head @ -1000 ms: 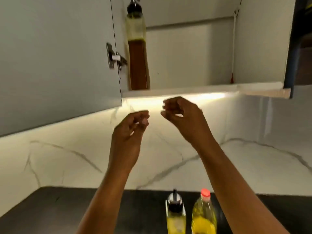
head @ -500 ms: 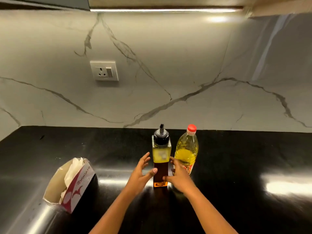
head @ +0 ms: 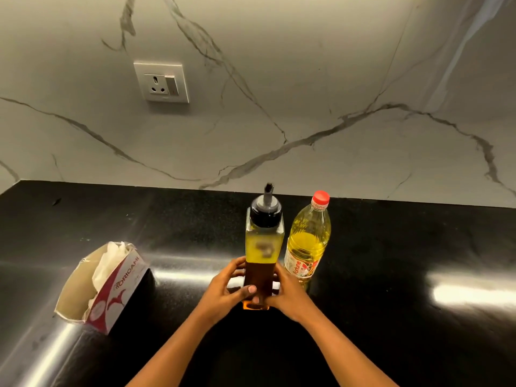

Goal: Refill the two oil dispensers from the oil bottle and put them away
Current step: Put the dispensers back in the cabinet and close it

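A tall square glass oil dispenser (head: pixel 264 241) with a black pour spout stands upright on the black counter (head: pixel 391 275), filled with yellow oil. My left hand (head: pixel 227 289) grips its lower left side, thumb across the front. My right hand (head: pixel 287 291) grips its lower right side. Just to the right stands the plastic oil bottle (head: pixel 308 241) with a red cap, holding yellow oil. No second dispenser shows in the view.
An open tissue box (head: pixel 109 286) lies on the counter to the left. A white wall socket (head: pixel 162 82) sits on the marble backsplash above. Bright light reflections streak the counter on the right.
My view dropped from the open cabinet to the counter. My hands came down from shelf height and closed around the base of the dispenser.
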Demonstrator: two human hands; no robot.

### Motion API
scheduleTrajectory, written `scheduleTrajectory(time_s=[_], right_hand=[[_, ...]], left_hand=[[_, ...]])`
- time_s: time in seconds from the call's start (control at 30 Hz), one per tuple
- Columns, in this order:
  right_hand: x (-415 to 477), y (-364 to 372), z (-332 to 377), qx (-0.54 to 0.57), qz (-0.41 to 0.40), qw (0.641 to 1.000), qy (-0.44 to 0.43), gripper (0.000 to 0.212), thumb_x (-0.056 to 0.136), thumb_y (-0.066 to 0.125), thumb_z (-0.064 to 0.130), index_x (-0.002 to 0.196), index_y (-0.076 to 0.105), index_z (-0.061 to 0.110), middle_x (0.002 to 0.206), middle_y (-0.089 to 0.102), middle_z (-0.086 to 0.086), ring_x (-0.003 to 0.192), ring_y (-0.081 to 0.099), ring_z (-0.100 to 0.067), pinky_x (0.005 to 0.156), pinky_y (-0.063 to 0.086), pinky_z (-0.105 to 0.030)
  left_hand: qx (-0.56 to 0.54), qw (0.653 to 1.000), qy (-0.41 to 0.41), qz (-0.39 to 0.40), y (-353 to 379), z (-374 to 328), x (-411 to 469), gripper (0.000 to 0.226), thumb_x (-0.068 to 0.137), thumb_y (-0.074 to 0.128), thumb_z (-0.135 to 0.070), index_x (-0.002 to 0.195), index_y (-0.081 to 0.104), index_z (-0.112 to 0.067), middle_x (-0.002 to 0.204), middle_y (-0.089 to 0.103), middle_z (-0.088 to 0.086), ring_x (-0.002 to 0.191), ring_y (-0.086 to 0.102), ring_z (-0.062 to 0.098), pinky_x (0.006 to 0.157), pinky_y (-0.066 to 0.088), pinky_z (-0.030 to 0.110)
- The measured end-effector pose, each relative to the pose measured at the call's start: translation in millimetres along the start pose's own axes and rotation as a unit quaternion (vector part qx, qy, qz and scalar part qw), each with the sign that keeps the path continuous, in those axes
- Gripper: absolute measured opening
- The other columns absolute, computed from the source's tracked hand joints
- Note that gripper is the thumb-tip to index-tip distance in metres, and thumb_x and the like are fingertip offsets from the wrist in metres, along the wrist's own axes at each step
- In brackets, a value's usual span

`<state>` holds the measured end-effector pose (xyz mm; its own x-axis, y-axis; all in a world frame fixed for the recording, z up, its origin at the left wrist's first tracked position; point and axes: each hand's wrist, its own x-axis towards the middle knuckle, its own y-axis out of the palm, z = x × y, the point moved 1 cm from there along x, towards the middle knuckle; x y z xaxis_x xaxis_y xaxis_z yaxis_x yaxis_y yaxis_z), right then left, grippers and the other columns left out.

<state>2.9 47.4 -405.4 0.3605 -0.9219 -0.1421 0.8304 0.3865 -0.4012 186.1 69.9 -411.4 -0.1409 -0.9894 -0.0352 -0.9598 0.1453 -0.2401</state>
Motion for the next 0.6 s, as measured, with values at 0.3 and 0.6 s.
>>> scheduleTrajectory(time_s=[0.3,0.6], right_hand=[[-63,-62,151,-0.025,-0.046,0.990,-0.131,0.063,0.062,0.087,0.026,0.117,0.055,0.025,0.102,0.065,0.015,0.092,0.060,0.009,0.070,0.046,-0.005],[-98,-156,331,-0.066,-0.182,0.943,-0.273,0.068,0.051,0.077,0.064,0.110,0.055,0.039,0.101,0.063,0.019,0.087,0.064,-0.002,0.073,0.050,-0.019]], left_hand=[[-0.122,0.980,0.148,-0.058,-14,-146,-37,0.074,0.071,0.077,-0.051,0.131,0.052,-0.015,0.116,0.067,0.011,0.109,0.064,0.030,0.082,0.056,0.038],[0.021,0.931,0.336,-0.144,-47,-370,-38,0.055,0.077,0.057,-0.070,0.122,0.058,-0.040,0.107,0.070,-0.017,0.098,0.068,0.005,0.086,0.057,0.033]])
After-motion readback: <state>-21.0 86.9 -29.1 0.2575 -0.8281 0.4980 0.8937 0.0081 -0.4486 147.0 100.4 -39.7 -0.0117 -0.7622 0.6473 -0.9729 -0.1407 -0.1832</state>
